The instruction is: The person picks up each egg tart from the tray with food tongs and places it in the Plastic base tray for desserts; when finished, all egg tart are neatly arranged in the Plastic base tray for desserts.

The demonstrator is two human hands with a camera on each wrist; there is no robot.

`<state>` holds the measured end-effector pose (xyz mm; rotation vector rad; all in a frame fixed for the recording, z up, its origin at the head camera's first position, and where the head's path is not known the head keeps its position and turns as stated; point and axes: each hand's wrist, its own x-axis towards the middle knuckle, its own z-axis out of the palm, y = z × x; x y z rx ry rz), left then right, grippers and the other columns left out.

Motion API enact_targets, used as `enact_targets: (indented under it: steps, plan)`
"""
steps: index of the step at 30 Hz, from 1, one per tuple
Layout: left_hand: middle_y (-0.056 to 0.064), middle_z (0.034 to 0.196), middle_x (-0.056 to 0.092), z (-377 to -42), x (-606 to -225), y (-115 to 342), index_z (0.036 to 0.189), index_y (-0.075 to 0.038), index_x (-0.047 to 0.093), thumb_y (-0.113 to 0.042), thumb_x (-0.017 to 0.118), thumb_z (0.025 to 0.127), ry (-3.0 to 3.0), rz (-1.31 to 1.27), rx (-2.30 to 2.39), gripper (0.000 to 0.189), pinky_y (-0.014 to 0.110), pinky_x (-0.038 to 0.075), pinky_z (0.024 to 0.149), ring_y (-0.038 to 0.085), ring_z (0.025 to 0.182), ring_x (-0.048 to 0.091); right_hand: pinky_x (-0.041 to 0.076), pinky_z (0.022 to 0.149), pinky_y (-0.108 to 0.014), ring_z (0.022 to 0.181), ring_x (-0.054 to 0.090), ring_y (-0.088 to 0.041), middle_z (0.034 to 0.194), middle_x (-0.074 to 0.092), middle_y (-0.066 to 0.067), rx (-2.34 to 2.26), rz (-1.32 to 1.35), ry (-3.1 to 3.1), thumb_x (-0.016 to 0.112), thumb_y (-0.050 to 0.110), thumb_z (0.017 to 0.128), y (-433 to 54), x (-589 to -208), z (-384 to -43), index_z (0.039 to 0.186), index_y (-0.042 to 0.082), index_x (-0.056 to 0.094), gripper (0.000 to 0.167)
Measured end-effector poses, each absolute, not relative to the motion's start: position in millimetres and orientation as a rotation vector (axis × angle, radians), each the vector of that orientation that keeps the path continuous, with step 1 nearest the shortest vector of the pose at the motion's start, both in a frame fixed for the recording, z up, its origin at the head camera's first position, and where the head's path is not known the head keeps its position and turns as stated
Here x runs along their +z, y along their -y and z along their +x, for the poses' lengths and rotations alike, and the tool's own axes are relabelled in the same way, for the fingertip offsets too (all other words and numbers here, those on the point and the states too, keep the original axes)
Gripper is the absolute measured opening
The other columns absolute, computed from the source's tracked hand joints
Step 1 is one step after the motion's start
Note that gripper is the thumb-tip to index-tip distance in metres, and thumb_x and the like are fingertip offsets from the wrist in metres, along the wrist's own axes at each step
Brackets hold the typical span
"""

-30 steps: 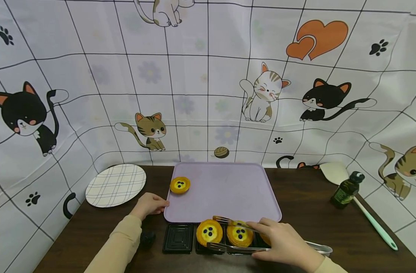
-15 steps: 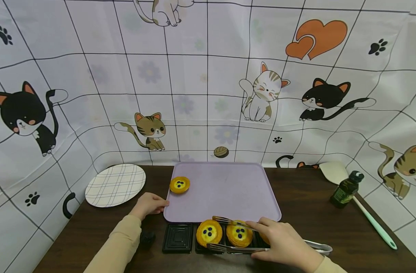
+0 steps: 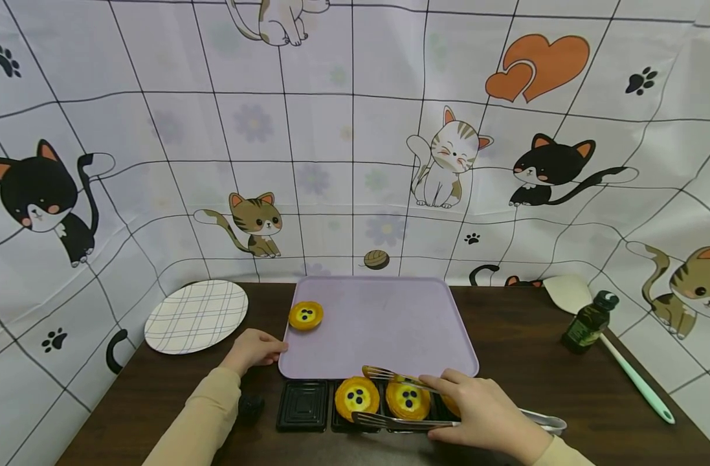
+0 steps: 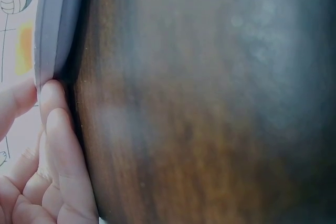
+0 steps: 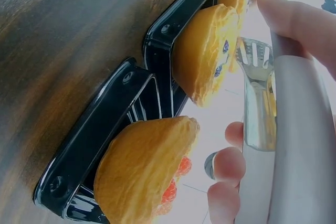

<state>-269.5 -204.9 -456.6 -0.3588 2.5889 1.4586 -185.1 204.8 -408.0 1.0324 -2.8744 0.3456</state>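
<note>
My left hand (image 3: 255, 349) pinches the left edge of a lilac tray (image 3: 384, 323), thumb above and fingertips under the rim (image 4: 58, 30) in the left wrist view. A tart with blueberries (image 3: 305, 315) sits at the tray's left. My right hand (image 3: 483, 411) holds metal tongs (image 3: 404, 424) with slotted ends, spread over a black compartment box (image 3: 303, 406). Between the tong arms lie a blueberry tart (image 3: 357, 399) and a second blueberry tart (image 3: 408, 400). The right wrist view shows a tart with red topping (image 5: 142, 166) in the box, mostly hidden by my hand in the head view.
A checked plate (image 3: 196, 317) stands at the left. On the right are a dark green bottle (image 3: 590, 321) and a spatula (image 3: 637, 378) with a mint handle. A small black object (image 3: 250, 409) lies by my left sleeve. A cat-print sheet (image 3: 331, 142) hangs behind the table.
</note>
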Motion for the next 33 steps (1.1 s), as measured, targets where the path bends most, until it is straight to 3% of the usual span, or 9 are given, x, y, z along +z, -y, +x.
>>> enact_targets:
  steps: [12,24,33]
  plan:
    - [0.004,0.069,0.065,-268.2,-455.8,207.4,0.091,0.006,0.071,-0.017,0.073,0.082,-2.583,-0.376,1.451,0.024,0.022,0.056,0.059,0.01,0.059,0.06,0.036,0.048,-0.017,0.061,0.04,0.004,0.092,0.058,0.01,0.37,1.037,2.8,0.074,0.059,0.07,-203.5,-406.1,-186.7,0.126,0.022,0.06,0.068]
    - [0.004,0.068,0.066,-274.2,-457.8,209.0,0.09,0.004,0.072,-0.019,0.074,0.082,-2.563,-0.385,1.454,0.024,0.022,0.056,0.059,0.01,0.059,0.061,0.025,0.042,-0.016,0.05,0.027,0.004,0.092,0.056,0.013,0.364,1.012,2.751,0.075,0.055,0.071,-196.7,-399.3,-202.9,0.126,0.02,0.061,0.067]
    - [0.004,0.068,0.065,-271.7,-457.6,205.9,0.089,0.005,0.071,-0.017,0.074,0.082,-2.57,-0.382,1.466,0.023,0.023,0.056,0.059,0.01,0.058,0.06,0.034,0.044,-0.017,0.051,0.036,0.003,0.097,0.061,0.003,0.4,1.004,2.773,0.072,0.057,0.074,-187.6,-395.3,-221.8,0.13,0.019,0.058,0.069]
